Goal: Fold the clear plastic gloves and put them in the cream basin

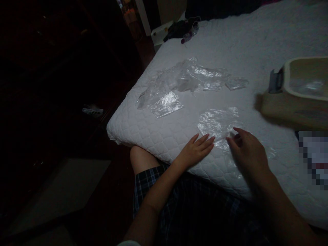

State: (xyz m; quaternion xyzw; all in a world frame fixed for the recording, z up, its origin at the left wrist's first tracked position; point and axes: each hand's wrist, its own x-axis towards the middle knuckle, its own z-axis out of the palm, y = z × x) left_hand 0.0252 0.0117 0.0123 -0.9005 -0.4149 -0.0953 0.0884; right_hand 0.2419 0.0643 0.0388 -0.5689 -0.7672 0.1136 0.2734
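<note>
A clear plastic bag [214,121] lies spread on the white quilted bed in front of me. My left hand [196,152] rests flat at its near left edge, fingers stretched out and fingertips touching the plastic. Over the bag's right side is my right hand [247,150], its fingers curved and the thumb apart from the index finger. I see nothing held between them. Beyond the hands, a crumpled heap of clear plastic bags [179,77] spreads across the bed, with a flatter bag [167,102] at its near side. More clear plastic shows partly under and beside my right hand.
A beige plastic bin [274,111] with a grey handle clip stands on the bed at right, with clear plastic inside. A clear bottle [189,35] and dark items lie at the far corner. The mattress [123,131] ends at left above a dark floor.
</note>
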